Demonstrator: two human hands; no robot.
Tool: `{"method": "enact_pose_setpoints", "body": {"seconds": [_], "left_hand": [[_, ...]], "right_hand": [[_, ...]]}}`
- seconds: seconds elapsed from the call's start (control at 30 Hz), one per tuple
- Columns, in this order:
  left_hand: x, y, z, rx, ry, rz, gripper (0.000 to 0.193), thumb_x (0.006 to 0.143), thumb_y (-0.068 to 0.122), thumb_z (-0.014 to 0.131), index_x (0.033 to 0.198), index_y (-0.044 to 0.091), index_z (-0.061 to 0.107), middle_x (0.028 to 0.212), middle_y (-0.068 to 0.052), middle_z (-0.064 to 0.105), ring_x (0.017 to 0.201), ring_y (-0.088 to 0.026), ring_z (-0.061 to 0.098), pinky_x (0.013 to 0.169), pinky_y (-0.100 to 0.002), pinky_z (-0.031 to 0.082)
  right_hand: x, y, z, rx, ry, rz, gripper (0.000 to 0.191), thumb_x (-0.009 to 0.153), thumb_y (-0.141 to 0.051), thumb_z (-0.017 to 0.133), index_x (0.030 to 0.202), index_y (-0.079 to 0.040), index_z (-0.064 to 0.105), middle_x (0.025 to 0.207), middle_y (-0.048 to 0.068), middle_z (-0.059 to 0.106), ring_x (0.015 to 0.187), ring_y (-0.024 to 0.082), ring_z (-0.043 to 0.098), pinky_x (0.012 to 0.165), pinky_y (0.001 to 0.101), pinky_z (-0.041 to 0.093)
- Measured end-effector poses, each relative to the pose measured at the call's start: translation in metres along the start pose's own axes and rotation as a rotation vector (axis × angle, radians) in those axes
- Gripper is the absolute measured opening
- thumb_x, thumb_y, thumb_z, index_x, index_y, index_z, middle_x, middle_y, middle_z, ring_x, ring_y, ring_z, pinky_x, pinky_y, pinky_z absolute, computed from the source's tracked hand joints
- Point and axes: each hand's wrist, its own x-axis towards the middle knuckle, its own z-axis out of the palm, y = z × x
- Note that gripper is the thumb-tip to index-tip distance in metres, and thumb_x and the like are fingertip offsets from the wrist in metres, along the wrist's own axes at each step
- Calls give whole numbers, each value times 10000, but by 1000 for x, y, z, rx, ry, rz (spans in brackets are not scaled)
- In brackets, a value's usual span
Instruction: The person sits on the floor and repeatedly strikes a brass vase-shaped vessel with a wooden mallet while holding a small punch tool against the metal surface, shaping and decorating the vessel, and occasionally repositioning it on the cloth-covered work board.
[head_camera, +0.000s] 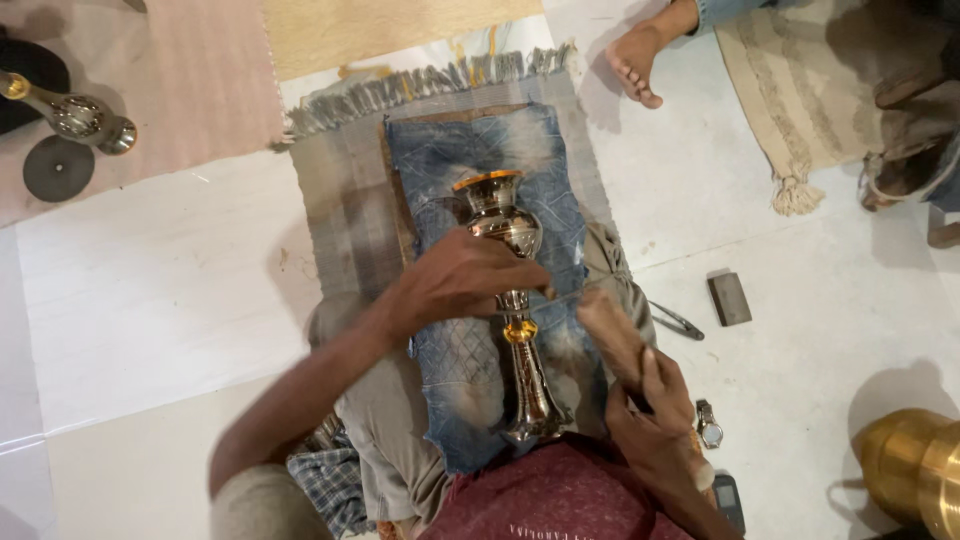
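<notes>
- Nearest the camera: the right hand (655, 420), closed round the handle of a wooden mallet (612, 335); the mallet head is blurred, raised just beside the stem of the vase.
- The brass vase (512, 300) lies on its side along a blue denim cloth (470, 160), flared mouth pointing away from the person and foot close to the body; the cloth rests on a grey fringed rug (335, 190) spread on the floor (150, 280).
- The left hand (465, 280) lies over the middle of the vase, below the bulb; its fingers curl down and appear to pinch a thin metal punch (565, 296) whose tip meets the stem; how firm the hold is cannot be told.
- Step in hand, as judged: chasing or embossing the narrow neck; punch seated, mallet poised.
- The next move calls for a short, square blow on the punch end; the vase must be held against rolling; the left fingers sit close to the strike line.
- Relative position: vase under the left hand and touching it; right hand apart from it, to the right of the foot.
- Nearby on the floor: a wristwatch (708, 424), a dark block (729, 298), pliers (676, 321); a second vase (75, 115) lies well apart at upper left; another person's bare foot (634, 62) shows at the top.
</notes>
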Motion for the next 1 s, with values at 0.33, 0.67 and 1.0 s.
{"method": "enact_pose_setpoints", "body": {"seconds": [0.33, 0.67, 1.0], "left_hand": [[-26, 19, 42, 118, 417, -334, 506, 734, -123, 660, 1195, 75, 724, 961, -83, 793, 766, -191, 769, 531, -283, 580], [-21, 45, 96, 238, 960, -714, 276, 844, -92, 589, 1043, 37, 730, 884, -75, 775, 779, -192, 787, 707, -325, 616], [-5, 47, 103, 269, 1107, -654, 324, 826, -127, 540, 1098, -66, 703, 977, -190, 773, 805, -226, 796, 734, -305, 630]], "right_hand": [[120, 11, -41, 19, -126, -328, 563, 840, 4, 733, 1363, -175, 627, 1057, 124, 730, 637, 85, 613, 454, 231, 491], [230, -62, -77, -359, -594, -445, 816, 706, -4, 710, 1450, -323, 609, 1077, 12, 731, 675, 159, 680, 462, 318, 538], [212, -56, -58, 152, -493, -117, 754, 731, 28, 683, 1423, -265, 624, 1229, 50, 734, 758, 134, 744, 568, 272, 577]]}}
